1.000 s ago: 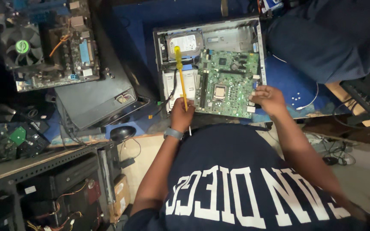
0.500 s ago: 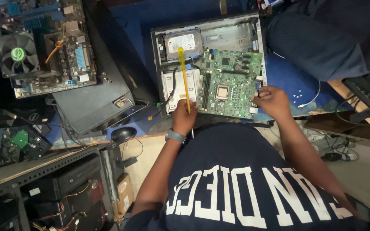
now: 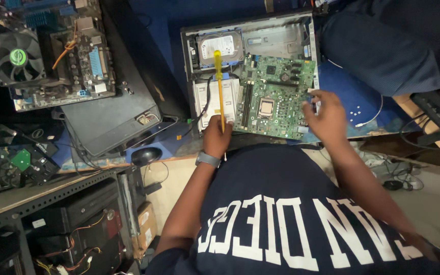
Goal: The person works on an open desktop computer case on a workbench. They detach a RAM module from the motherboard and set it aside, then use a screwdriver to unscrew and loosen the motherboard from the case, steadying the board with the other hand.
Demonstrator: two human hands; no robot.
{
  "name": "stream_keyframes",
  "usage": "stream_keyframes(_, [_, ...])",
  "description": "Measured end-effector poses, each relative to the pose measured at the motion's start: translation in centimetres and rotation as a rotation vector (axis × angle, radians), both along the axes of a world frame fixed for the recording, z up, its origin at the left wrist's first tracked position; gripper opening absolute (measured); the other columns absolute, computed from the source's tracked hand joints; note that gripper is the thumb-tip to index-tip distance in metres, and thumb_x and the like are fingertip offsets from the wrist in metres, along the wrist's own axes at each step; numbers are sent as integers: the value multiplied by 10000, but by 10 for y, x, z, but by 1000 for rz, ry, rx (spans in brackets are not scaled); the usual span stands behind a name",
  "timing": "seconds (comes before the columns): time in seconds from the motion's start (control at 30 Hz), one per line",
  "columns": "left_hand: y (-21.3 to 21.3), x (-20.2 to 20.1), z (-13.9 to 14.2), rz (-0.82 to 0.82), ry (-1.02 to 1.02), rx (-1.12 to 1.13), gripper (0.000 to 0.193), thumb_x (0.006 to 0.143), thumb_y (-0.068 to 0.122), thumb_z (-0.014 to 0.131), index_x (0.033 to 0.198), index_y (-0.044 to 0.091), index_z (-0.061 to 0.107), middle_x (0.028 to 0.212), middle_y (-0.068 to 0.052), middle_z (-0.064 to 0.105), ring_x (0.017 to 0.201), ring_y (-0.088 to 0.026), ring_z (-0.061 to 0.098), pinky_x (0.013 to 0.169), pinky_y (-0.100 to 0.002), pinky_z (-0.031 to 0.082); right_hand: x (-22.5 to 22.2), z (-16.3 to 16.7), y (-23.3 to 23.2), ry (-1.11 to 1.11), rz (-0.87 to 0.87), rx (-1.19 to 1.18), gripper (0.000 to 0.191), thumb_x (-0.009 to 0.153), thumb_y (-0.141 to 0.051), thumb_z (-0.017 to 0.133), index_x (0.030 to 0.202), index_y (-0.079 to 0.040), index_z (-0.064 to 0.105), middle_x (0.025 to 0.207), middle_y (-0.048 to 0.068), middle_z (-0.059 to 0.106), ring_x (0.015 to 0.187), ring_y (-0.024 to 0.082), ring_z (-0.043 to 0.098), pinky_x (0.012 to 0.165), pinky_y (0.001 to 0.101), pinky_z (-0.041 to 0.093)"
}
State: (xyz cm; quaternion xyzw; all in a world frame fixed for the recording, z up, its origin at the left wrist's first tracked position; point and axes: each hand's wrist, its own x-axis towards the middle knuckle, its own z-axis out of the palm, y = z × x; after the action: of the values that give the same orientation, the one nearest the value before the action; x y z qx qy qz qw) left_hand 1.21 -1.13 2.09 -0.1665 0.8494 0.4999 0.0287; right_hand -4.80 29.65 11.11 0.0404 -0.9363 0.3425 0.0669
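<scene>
The left hand (image 3: 217, 136) is clamped on a yellow screwdriver (image 3: 219, 86) lying across the open computer case (image 3: 248, 76). The right hand (image 3: 326, 116), fingers loosely apart, touches the green circuit board (image 3: 276, 99) edge.

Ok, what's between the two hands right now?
In the head view, the green motherboard fills the stretch between the left hand, which holds the yellow screwdriver, and the right hand; its bare CPU socket sits about midway.
</scene>
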Motion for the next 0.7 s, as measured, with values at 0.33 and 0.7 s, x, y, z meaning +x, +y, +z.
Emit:
stream_keyframes(0.33, [-22,-32,-2,-126,277,-363,260,911,185,697,1143,92,628,1041,-172,646,951,-405,639,756,-509,525,-48,1,-68,-111,373,2,167,919,-164,694,1046,-63,728,1046,154,707,931,334,683,830,433,549])
stream_keyframes(0.7, [-6,-12,35,-296,353,-452,568,845,496,772,1278,163,619,1227,-154,563,1108,-369,543,881,-519,454,-124,-35,-89,-137,469,40,242,901,-301,812,855,-70,756,837,131,717,777,296,697,720,424,552])
